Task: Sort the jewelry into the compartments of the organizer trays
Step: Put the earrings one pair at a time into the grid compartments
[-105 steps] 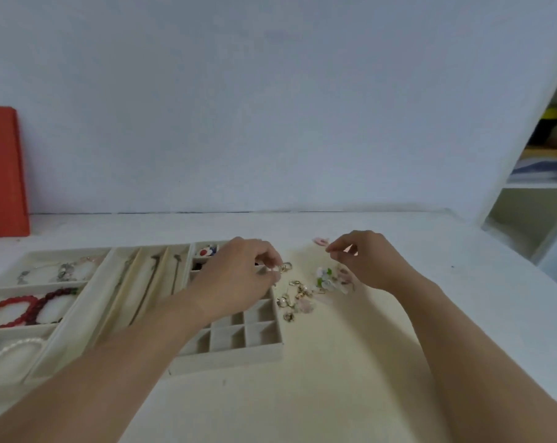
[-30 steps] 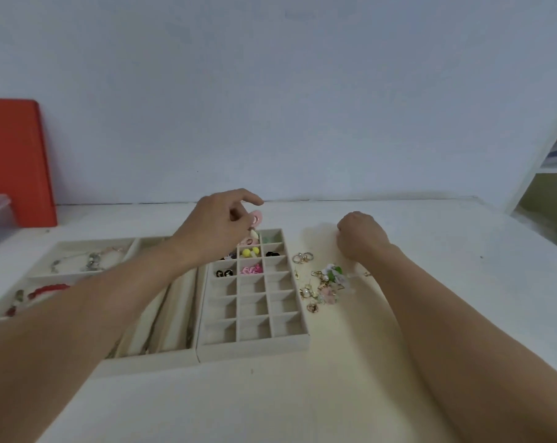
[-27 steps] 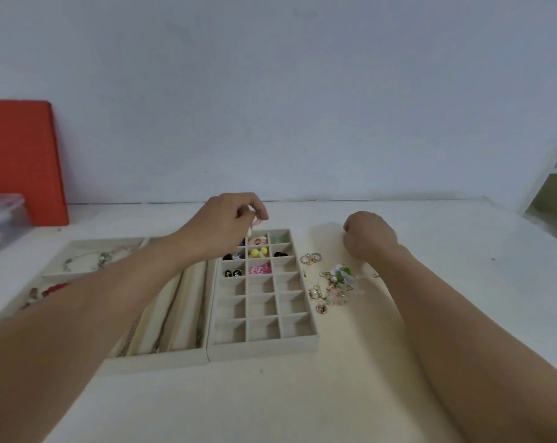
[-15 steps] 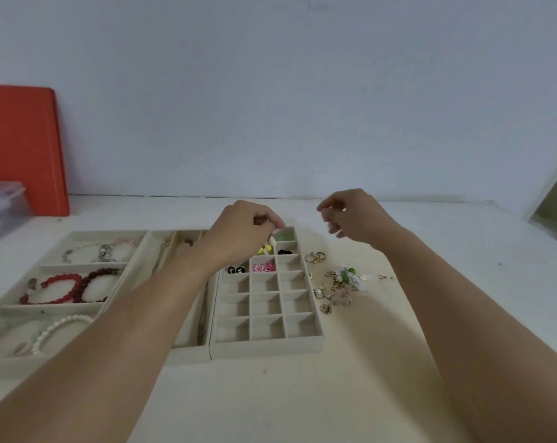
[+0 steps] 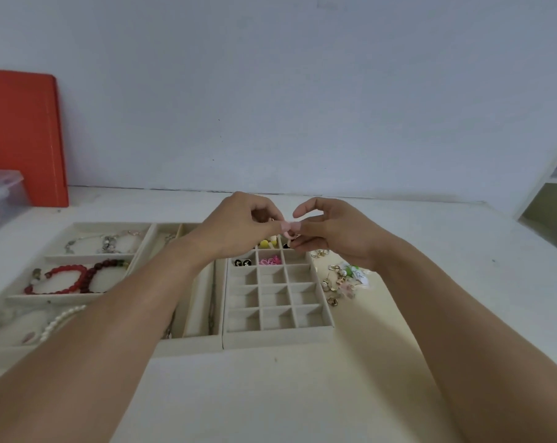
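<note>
In the head view, the left hand [image 5: 235, 227] and the right hand [image 5: 333, 233] meet above the far end of the beige felt-lined grid tray [image 5: 275, 335], both pinching one small pale pink earring [image 5: 289, 227] between their fingertips, clear of the compartments. Loose gold and pearl jewelry [image 5: 341, 281] lies on the white table [image 5: 302, 394] just right of the tray. Red bead bracelets [image 5: 69, 278] sit in the middle compartment of the beige bracelet tray [image 5: 88, 227] at left.

Three organizer trays: grid tray [image 5: 277, 334], slotted tray [image 5: 194, 342] left of it, bracelet tray [image 5: 56, 297] further left; two red bead bracelets [image 5: 59, 278]; two hands
</note>
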